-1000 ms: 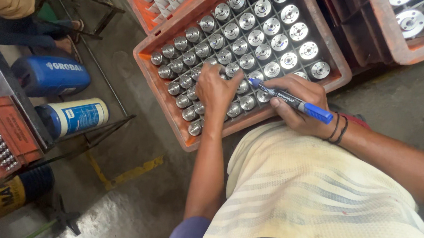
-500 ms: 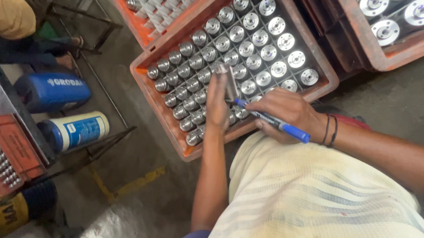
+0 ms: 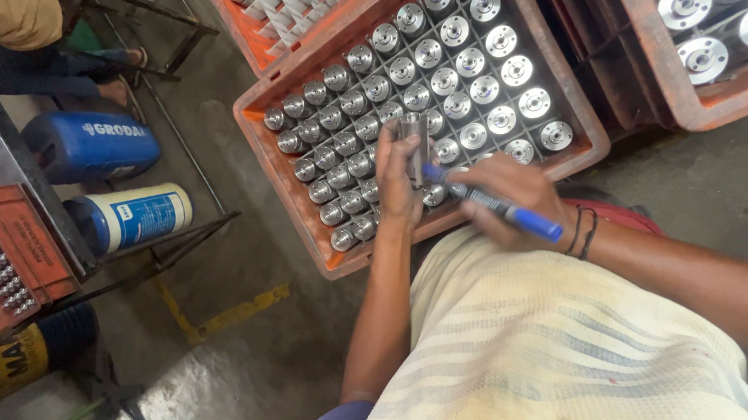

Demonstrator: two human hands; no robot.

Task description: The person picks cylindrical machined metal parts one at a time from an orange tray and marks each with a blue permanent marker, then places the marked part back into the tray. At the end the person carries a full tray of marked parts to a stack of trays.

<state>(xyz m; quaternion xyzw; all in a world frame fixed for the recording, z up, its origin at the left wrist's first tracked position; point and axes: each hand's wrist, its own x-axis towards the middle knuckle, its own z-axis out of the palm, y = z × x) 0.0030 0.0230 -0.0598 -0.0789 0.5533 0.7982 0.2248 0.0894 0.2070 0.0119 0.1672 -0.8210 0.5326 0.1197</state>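
While the left hand (image 3: 398,179) grips a short metal cylinder (image 3: 414,143) upright, fingers curled around its lower half so only the top shows, the right hand (image 3: 506,198) closes around a blue marker (image 3: 497,207), whose tip end lies against the cylinder's side; whether the tip touches the metal is hard to make out. Both hands hover over the near edge of an orange crate (image 3: 292,198), whose grid compartments hold rows of similar shiny cylinders (image 3: 451,76); those beneath the hands are hidden. Two dark bands (image 3: 582,231) circle the right wrist. Further right, a second orange crate (image 3: 701,105) is cut off by the frame. To the left, a blue jug (image 3: 84,145) and a blue-and-white can (image 3: 131,217) lie on the floor.
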